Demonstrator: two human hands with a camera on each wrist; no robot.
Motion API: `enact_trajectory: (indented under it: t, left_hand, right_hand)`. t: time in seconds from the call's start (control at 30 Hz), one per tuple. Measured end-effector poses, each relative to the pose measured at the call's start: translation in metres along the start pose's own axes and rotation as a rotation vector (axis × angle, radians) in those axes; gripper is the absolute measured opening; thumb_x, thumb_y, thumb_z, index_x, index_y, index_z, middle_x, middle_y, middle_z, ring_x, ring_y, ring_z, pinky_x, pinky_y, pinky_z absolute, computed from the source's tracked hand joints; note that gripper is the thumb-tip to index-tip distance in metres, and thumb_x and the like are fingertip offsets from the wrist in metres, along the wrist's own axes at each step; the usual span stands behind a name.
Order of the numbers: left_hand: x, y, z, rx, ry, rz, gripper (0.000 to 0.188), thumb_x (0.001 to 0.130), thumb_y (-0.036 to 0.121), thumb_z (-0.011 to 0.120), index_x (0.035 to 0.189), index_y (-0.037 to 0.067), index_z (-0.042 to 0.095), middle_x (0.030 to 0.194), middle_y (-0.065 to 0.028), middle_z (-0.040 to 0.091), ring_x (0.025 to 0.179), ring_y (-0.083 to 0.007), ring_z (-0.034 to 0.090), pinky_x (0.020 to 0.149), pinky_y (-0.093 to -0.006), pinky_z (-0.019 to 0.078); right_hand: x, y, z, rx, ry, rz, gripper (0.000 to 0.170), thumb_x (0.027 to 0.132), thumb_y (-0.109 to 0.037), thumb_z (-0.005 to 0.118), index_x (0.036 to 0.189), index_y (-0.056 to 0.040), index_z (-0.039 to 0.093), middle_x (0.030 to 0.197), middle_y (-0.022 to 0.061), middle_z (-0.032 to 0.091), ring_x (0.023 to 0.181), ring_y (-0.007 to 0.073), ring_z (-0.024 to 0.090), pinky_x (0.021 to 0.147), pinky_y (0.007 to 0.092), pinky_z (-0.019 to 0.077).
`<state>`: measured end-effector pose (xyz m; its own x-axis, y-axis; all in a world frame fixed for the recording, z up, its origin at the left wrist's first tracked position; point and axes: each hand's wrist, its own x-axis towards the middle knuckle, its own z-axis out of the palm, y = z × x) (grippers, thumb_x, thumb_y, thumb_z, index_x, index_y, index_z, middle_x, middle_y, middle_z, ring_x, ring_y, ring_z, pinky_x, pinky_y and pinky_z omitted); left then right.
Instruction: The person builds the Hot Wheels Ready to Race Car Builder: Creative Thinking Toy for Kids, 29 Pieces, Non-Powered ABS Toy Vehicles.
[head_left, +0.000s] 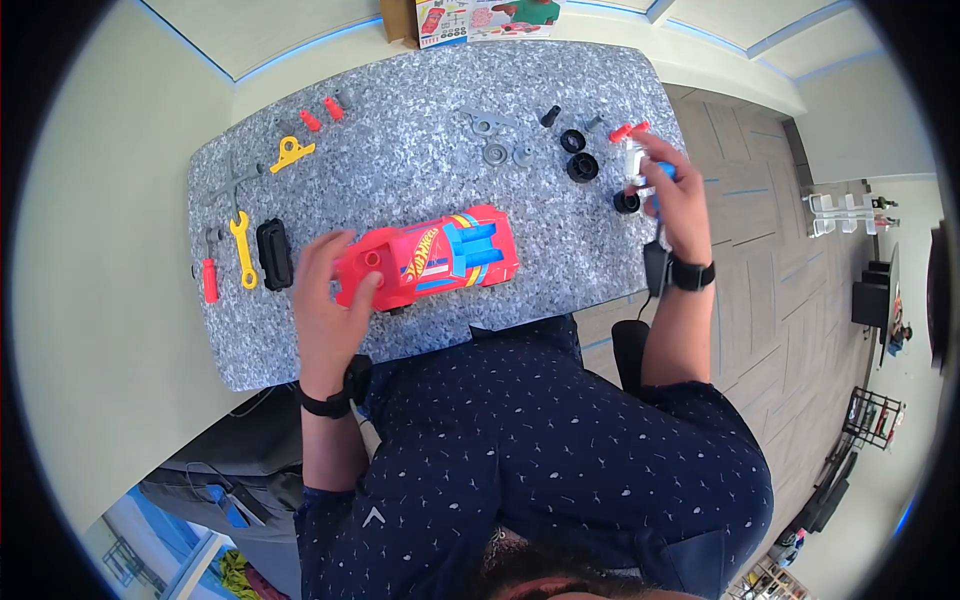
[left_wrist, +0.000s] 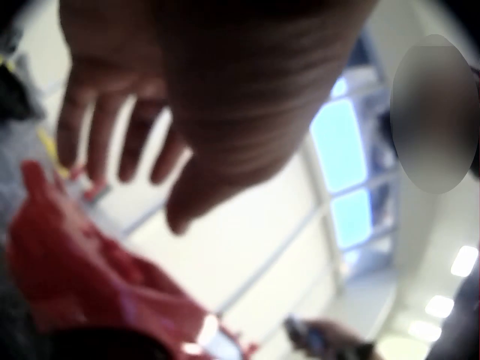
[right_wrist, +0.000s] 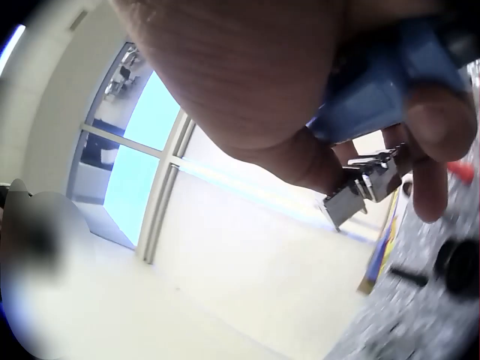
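Observation:
A red toy car [head_left: 440, 255] with a blue bed and a Hot Wheels logo lies before the person, its left end by my left hand [head_left: 327, 310]. That hand's fingers and thumb are spread around the end of the car; in the left wrist view the left hand [left_wrist: 142, 112] holds nothing, with the red car body [left_wrist: 97, 270] below it. Over the table's right side, my right hand [head_left: 680, 205] grips a blue part [right_wrist: 390, 82] with a silvery, chrome-like piece [right_wrist: 360, 191] at its end. A black wheel [head_left: 627, 202] lies just beneath the right hand.
Black wheels [head_left: 582, 167], grey parts [head_left: 494, 153] and red pieces [head_left: 622, 132] lie at the right and back. On the left are a yellow wrench [head_left: 243, 250], a black chassis-like part [head_left: 273, 255] and a red-handled tool [head_left: 210, 280]. A printed box [head_left: 480, 25] stands behind the table.

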<state>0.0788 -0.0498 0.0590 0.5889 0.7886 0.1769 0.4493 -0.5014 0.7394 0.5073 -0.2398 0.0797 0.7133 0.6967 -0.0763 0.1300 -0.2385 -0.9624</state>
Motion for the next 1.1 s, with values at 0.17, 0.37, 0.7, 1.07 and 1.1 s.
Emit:
enact_trajectory:
  t: [0.17, 0.37, 0.7, 1.07, 1.1]
  left_hand:
    - [0.020, 0.053, 0.039, -0.239, -0.134, 0.360, 0.070, 0.085, 0.007, 0.095, 0.150, 0.003, 0.067, 0.150, -0.0181, 0.067, 0.129, -0.0303, 0.074, 0.103, -0.0414, 0.0627]
    - [0.028, 0.057, 0.077, -0.594, -0.216, 0.175, 0.066, 0.095, -0.002, 0.086, 0.156, 0.001, 0.061, 0.148, -0.0169, 0.069, 0.129, -0.0228, 0.074, 0.106, -0.0362, 0.0641]
    - [0.027, 0.036, 0.082, -0.831, -0.285, -0.149, 0.057, 0.102, 0.000, 0.082, 0.155, -0.004, 0.060, 0.140, -0.0173, 0.075, 0.124, -0.0173, 0.076, 0.097, -0.0307, 0.0659]
    - [0.027, 0.032, 0.068, -0.019, -0.149, 0.304, 0.057, 0.081, 0.014, 0.094, 0.134, 0.004, 0.075, 0.135, -0.0117, 0.072, 0.125, -0.0366, 0.065, 0.109, -0.0494, 0.0515]
    - [0.026, 0.031, 0.069, 0.002, -0.146, 0.308, 0.056, 0.081, 0.014, 0.094, 0.133, 0.004, 0.076, 0.135, -0.0113, 0.072, 0.125, -0.0359, 0.065, 0.109, -0.0491, 0.0510]
  right_hand:
    - [-0.057, -0.034, 0.087, 0.176, -0.350, 0.018, 0.033, 0.112, -0.012, 0.066, 0.143, -0.0042, 0.073, 0.112, 0.0063, 0.078, 0.080, 0.0107, 0.079, 0.053, 0.0202, 0.0492]
    - [-0.084, -0.028, 0.138, 0.365, -0.501, 0.122, 0.032, 0.112, -0.017, 0.074, 0.139, 0.0005, 0.068, 0.111, 0.0078, 0.078, 0.076, 0.0122, 0.078, 0.057, 0.0232, 0.0540]
    - [-0.071, -0.006, 0.133, -0.270, -0.426, -0.606, 0.069, 0.084, -0.016, 0.094, 0.148, -0.0079, 0.068, 0.132, 0.0143, 0.071, 0.111, 0.0367, 0.074, 0.097, 0.0459, 0.0619]
    - [-0.056, 0.005, 0.131, -0.510, -0.559, -0.471, 0.069, 0.082, -0.017, 0.093, 0.147, -0.0112, 0.072, 0.155, 0.0213, 0.060, 0.121, 0.0423, 0.073, 0.103, 0.0455, 0.0614]
    - [-0.055, 0.003, 0.131, -0.522, -0.564, -0.454, 0.069, 0.082, -0.017, 0.093, 0.148, -0.0118, 0.072, 0.155, 0.0213, 0.060, 0.121, 0.0422, 0.073, 0.103, 0.0457, 0.0616]
